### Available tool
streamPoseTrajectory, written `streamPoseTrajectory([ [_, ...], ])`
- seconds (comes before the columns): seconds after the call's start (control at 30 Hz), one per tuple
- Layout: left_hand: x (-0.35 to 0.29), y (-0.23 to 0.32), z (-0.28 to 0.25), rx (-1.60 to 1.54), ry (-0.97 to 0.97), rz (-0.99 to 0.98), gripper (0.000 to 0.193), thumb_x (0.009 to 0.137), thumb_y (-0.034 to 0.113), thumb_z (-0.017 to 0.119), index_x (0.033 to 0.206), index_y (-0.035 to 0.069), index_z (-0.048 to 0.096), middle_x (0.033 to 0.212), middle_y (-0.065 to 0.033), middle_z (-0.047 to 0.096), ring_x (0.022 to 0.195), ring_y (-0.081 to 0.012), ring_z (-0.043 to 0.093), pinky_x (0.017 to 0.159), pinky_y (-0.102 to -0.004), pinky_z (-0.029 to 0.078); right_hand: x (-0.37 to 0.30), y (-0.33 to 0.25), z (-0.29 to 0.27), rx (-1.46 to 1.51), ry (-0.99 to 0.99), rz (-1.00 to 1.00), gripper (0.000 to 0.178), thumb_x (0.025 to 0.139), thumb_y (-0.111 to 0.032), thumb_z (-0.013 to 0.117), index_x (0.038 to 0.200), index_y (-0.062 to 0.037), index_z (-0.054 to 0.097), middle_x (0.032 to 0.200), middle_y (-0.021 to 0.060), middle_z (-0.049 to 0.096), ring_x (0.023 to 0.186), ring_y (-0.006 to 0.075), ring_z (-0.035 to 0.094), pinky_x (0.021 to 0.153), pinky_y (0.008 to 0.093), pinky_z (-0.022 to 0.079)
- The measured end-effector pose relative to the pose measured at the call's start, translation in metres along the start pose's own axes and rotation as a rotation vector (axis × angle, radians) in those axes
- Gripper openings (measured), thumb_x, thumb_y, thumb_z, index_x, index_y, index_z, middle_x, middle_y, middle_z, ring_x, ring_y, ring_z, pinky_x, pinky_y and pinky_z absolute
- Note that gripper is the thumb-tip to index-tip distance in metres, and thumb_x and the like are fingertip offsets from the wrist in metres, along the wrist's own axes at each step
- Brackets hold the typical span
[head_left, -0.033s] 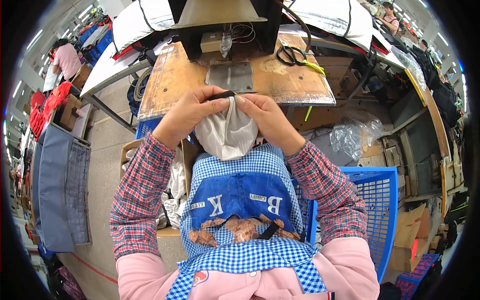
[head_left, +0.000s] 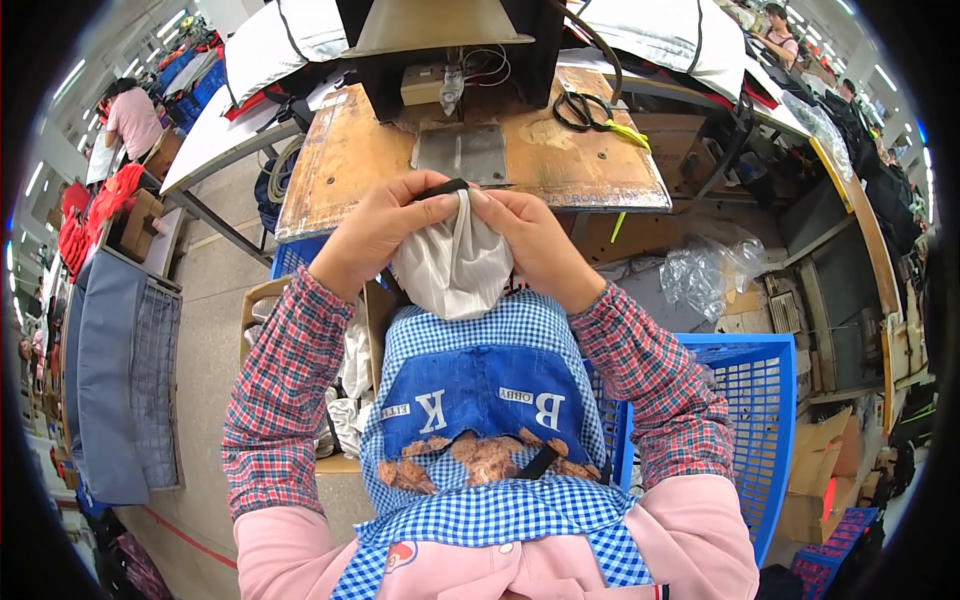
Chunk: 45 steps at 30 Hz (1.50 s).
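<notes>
In front of my chest I hold up a piece of light grey cloth [head_left: 452,272], bunched into folds below my fingers. Along its top edge runs a short black strip [head_left: 442,189]. My left hand [head_left: 372,232] is closed on the strip and the cloth, thumb on top. Close beside it, my right hand [head_left: 543,246] pinches the same upper edge between thumb and fingers. Just beyond both hands is the near edge of a worn wooden worktable [head_left: 345,150] with a metal plate [head_left: 460,153] set into it.
A machine with a pale housing [head_left: 440,28] stands on the worktable. Black-handled scissors [head_left: 585,112] lie to its right. A box of pale cloth pieces [head_left: 350,425] sits at my left, a blue plastic basket [head_left: 770,400] at my right. Clear plastic film [head_left: 710,275] lies farther right.
Both forearms have shifted very slightly inward, and the hanging cloth looks a little narrower. My grip on the cloth's top edge is the same.
</notes>
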<state>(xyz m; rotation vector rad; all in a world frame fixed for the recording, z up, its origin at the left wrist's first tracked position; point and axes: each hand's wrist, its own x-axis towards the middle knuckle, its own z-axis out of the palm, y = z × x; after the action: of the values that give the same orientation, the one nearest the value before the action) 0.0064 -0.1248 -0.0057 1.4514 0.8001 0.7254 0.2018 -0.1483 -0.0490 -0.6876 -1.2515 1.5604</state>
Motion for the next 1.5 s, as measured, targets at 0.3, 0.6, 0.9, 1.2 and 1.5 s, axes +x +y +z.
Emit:
streamPoseTrajectory([
  [0.3, 0.009, -0.006, -0.009, 0.048, 0.123, 0.072, 0.024, 0.093, 0.018, 0.064, 0.109, 0.001, 0.062, 0.093, 0.0021, 0.063, 0.082, -0.0039, 0.057, 0.073, -0.0194, 0.048, 0.018, 0.015, 0.000, 0.013, 0.154, -0.029, 0.029, 0.097, -0.024, 0.057, 0.105, 0.0034, 0.064, 0.091, 0.0034, 0.067, 0.081, 0.0068, 0.062, 0.070, 0.0198, 0.049],
  [0.6, 0.023, 0.010, -0.022, 0.499, 0.129, 0.108, 0.027, 0.088, 0.020, 0.068, 0.103, -0.002, 0.065, 0.088, 0.0010, 0.063, 0.080, -0.0055, 0.056, 0.072, -0.0218, 0.047, 0.041, -0.005, -0.004, -0.458, 0.210, -0.285, 0.021, 0.092, -0.016, 0.062, 0.097, 0.0035, 0.066, 0.079, 0.0059, 0.068, 0.071, 0.0074, 0.062, 0.065, 0.0225, 0.051],
  [0.9, 0.043, 0.018, -0.039, 0.559, 0.153, 0.052, 0.033, 0.086, 0.022, 0.070, 0.108, -0.002, 0.065, 0.092, -0.0019, 0.065, 0.080, -0.0084, 0.060, 0.073, -0.0230, 0.049, 0.066, 0.000, -0.017, -0.369, 0.192, -0.197, 0.023, 0.096, -0.017, 0.057, 0.102, 0.0038, 0.063, 0.086, 0.0051, 0.067, 0.076, 0.0100, 0.065, 0.068, 0.0234, 0.054],
  [1.2, 0.065, 0.013, -0.056, 0.385, 0.097, 0.031, 0.033, 0.086, 0.020, 0.070, 0.109, -0.004, 0.063, 0.094, -0.0038, 0.066, 0.081, -0.0089, 0.062, 0.072, -0.0224, 0.050, 0.083, -0.005, -0.022, -0.207, 0.214, -0.172, 0.023, 0.094, -0.015, 0.057, 0.095, 0.0063, 0.064, 0.084, 0.0086, 0.068, 0.075, 0.0132, 0.066, 0.067, 0.0250, 0.054],
  [1.5, 0.074, 0.013, -0.062, 0.296, 0.107, 0.046, 0.031, 0.086, 0.018, 0.070, 0.107, -0.004, 0.064, 0.092, -0.0041, 0.066, 0.079, -0.0093, 0.062, 0.070, -0.0225, 0.051, 0.092, -0.012, -0.026, -0.219, 0.201, -0.137, 0.024, 0.095, -0.017, 0.058, 0.101, 0.0049, 0.063, 0.090, 0.0089, 0.068, 0.080, 0.0145, 0.066, 0.073, 0.0258, 0.054],
])
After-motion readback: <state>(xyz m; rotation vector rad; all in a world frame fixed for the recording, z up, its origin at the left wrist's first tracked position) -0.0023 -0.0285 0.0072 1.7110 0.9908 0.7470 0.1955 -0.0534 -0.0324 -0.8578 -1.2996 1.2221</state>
